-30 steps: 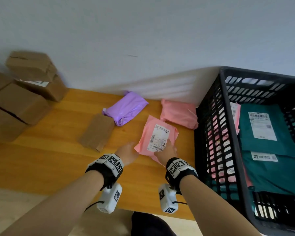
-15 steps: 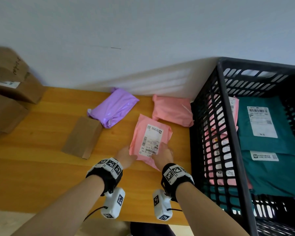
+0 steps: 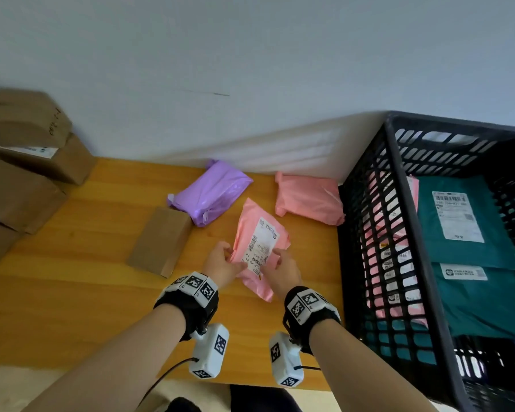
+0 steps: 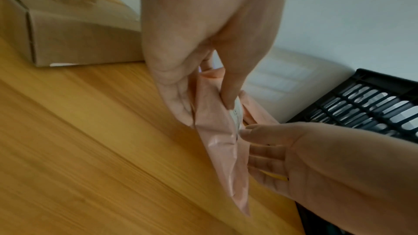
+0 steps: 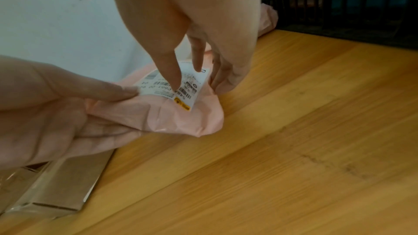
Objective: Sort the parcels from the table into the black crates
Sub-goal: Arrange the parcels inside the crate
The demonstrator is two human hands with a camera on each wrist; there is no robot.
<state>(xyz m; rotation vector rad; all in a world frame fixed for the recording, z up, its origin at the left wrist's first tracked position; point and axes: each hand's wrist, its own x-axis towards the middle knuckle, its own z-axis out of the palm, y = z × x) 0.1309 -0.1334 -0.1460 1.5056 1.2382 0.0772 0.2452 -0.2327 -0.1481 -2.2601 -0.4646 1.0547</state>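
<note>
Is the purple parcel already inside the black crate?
No, the purple parcel lies on the wooden table beside a small cardboard box, left of the black crate.

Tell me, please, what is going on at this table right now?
A person is sorting parcels. Both hands hold a pink labelled mailer at its near end: the left hand and the right hand each pinch it, lifting that end off the wooden table. A purple mailer, another pink mailer and a small cardboard box still wait. The black crate on the right already holds teal and pink parcels.
</note>
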